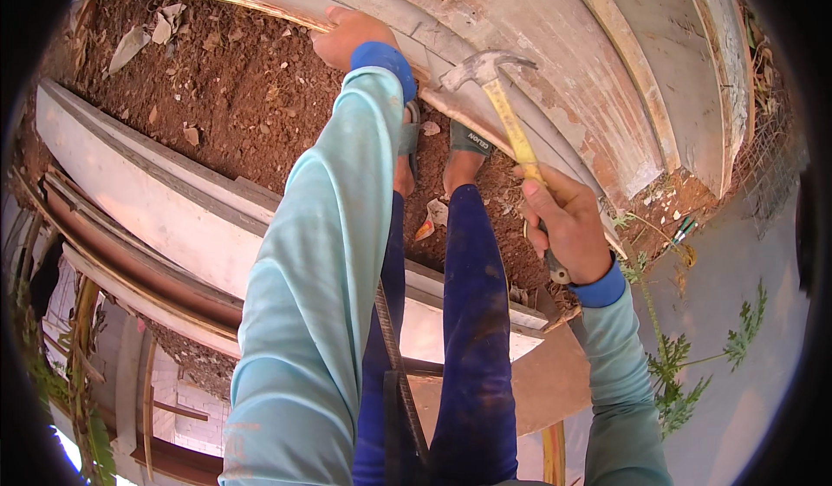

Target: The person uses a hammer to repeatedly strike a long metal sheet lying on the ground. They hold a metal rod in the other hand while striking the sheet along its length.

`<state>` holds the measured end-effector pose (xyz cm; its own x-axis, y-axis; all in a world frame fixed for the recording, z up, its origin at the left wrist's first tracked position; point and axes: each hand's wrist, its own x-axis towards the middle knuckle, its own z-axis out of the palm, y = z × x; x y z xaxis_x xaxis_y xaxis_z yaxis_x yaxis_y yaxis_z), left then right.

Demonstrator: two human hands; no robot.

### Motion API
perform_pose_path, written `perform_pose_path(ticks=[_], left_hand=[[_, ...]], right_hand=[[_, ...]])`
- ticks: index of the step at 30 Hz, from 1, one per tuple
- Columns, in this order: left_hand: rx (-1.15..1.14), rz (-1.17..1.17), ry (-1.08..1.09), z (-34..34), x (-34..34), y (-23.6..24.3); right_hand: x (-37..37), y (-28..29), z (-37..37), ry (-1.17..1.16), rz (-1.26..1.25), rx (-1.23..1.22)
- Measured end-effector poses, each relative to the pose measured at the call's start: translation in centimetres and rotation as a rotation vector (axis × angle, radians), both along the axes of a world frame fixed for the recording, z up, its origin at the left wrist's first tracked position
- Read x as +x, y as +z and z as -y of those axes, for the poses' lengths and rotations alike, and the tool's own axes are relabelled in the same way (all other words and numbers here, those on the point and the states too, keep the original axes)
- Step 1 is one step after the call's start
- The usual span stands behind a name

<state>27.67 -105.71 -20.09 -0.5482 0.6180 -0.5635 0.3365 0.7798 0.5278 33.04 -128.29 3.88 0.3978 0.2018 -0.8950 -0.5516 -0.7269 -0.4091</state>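
Observation:
My left hand is closed on the near edge of a long, weathered wooden board, its fingers partly hidden. In my right hand I hold a claw hammer by its yellow and black handle. The hammer's metal head is raised in front of the boards, to the right of my left hand. Whether it touches the wood I cannot tell.
More long planks are stacked at the far side. Pale boards lie on the near left, beside my legs. My sandalled feet stand between them on reddish soil with leaves and scraps. A green plant grows at the right.

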Motion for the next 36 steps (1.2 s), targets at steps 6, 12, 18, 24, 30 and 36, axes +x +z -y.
perform_pose_path(ticks=[6, 12, 18, 24, 30, 36], left_hand=[[0.051, -0.055, -0.011, -0.3, -0.4, -0.3], [0.017, -0.04, -0.053, 0.0, -0.2, -1.2], [0.044, 0.022, -0.047, 0.5, -0.3, -1.8], [0.054, -0.014, -0.044, 0.1, -0.3, 0.4], [0.088, 0.004, -0.046, 0.2, -0.2, 0.5], [0.049, 0.182, 0.006, 0.0, -0.4, 2.0]], right_hand=[[1.8, 0.7, -1.9, -0.158, 0.232, 0.049], [2.1, -2.6, -0.8, -0.318, 0.259, -0.045], [1.0, -2.0, 0.1, -0.293, -0.304, 0.068], [0.1, -2.0, -0.8, -0.305, -0.38, 0.045], [1.1, -2.8, -0.5, -0.451, -0.175, 0.075], [2.4, -2.4, -1.5, -0.189, -0.523, 0.1]])
